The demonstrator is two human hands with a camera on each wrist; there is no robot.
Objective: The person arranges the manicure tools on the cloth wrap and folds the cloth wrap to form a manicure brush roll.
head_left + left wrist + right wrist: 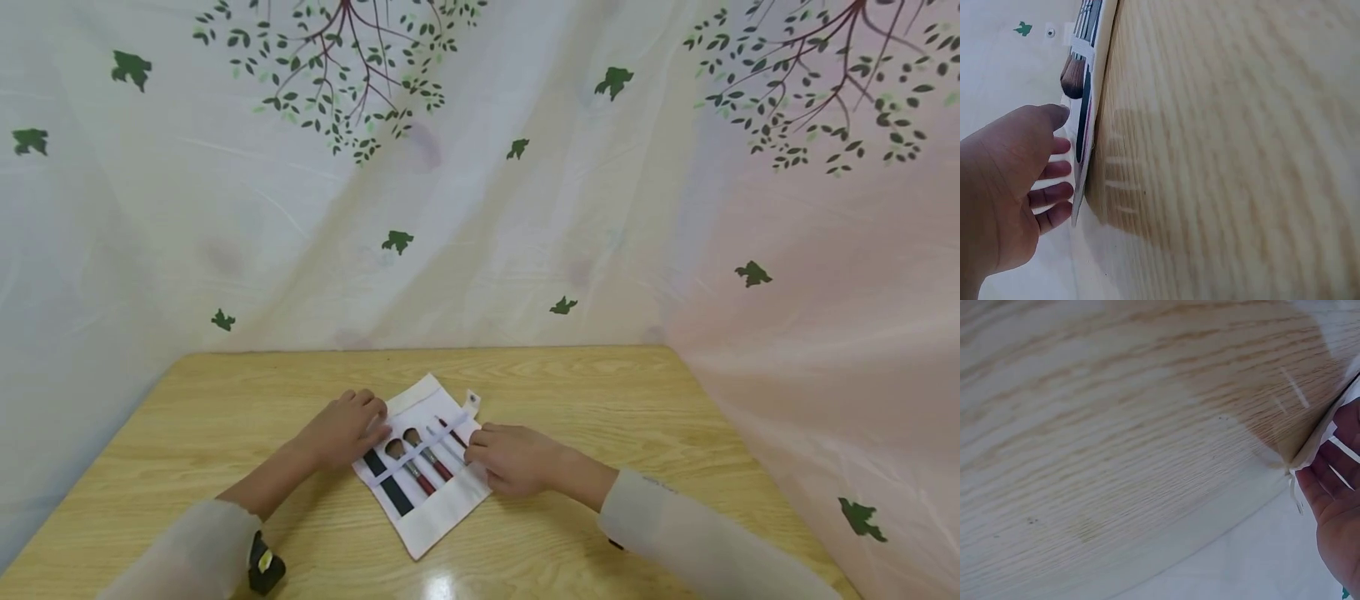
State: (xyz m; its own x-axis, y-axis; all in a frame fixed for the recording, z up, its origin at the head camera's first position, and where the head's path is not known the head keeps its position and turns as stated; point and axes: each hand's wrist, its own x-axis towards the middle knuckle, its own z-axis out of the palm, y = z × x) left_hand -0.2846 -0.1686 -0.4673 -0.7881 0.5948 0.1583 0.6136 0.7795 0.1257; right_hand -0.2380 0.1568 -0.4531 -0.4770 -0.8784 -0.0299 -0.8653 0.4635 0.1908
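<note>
A white fabric brush roll (453, 508) lies unfolded at an angle on the wooden table. Under its elastic band sit makeup brushes (422, 457) with brown bristles and red handles, several slimmer tools, and a flat black strip (387, 483). My left hand (347, 429) rests at the roll's upper left edge, fingers loosely extended over it. In the left wrist view, the thumb lies near a brush head (1073, 79). On the opposite side, my right hand (517, 458) has its fingers bent at the edge and grips it; the right wrist view shows white fabric between them.
A small snap tab (472, 402) sticks out at the roll's upper right. Behind the wooden table (225, 417) hangs a pale curtain (465, 192) printed with leaves and birds. A black band (264, 565) is on the left wrist.
</note>
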